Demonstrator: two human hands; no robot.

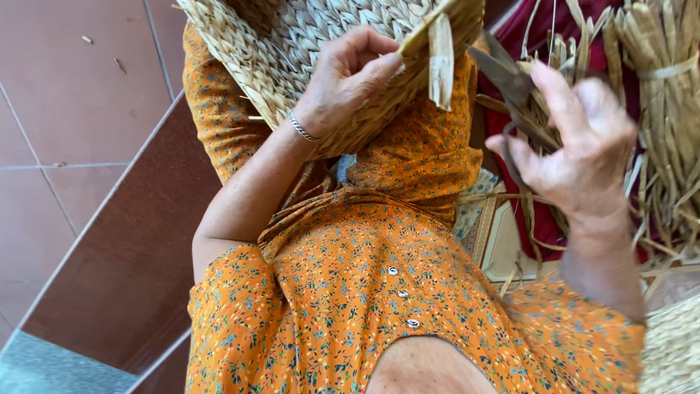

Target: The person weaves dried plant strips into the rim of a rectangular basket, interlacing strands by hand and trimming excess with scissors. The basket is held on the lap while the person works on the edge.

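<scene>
Basket (306,51) under left hand (350,76); scissors (510,80) in right hand (576,146), just beside.

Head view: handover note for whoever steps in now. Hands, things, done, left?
Left hand: pinches a flat straw strand against the woven basket on the lap.
Right hand: holds dark scissors, blades pointing toward the strand, not yet on it.
Dried straw bundle lies at right on red cloth.
Done: basket wall is woven.
Left: the strand end sticks out uncut.
</scene>
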